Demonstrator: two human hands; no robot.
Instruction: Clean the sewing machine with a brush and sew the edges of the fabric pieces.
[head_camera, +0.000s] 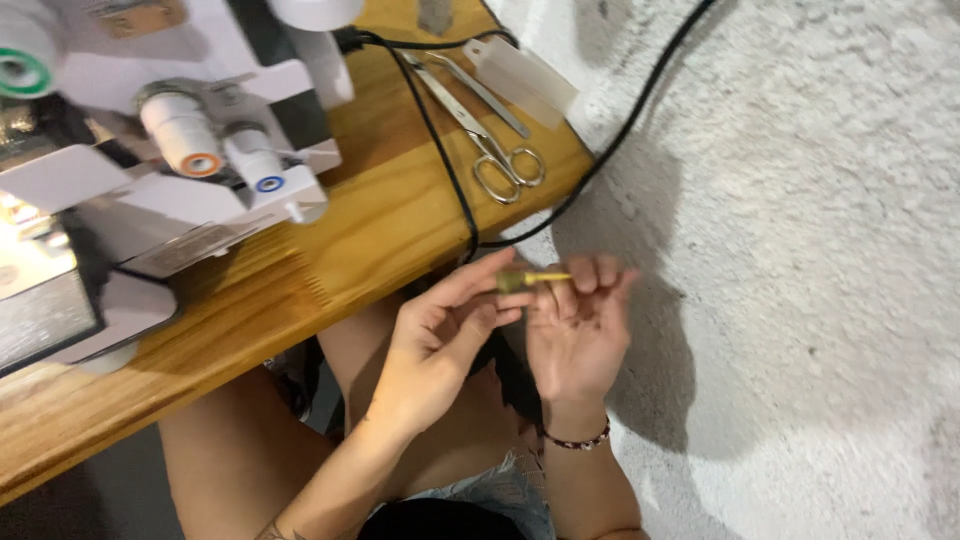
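Head view: left hand (440, 335) and right hand (580, 325) together pinch a small yellow-green tool (530, 279), perhaps a screwdriver, near the bench (380, 230) edge; keep both grips steady, fingertips close.

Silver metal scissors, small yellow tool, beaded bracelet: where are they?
Silver metal scissors (487, 125): head view, on the blades near the pivot.
Small yellow tool (535, 279): head view, on its shaft between both hands.
Beaded bracelet (578, 441): head view, on the beads at the right wrist.
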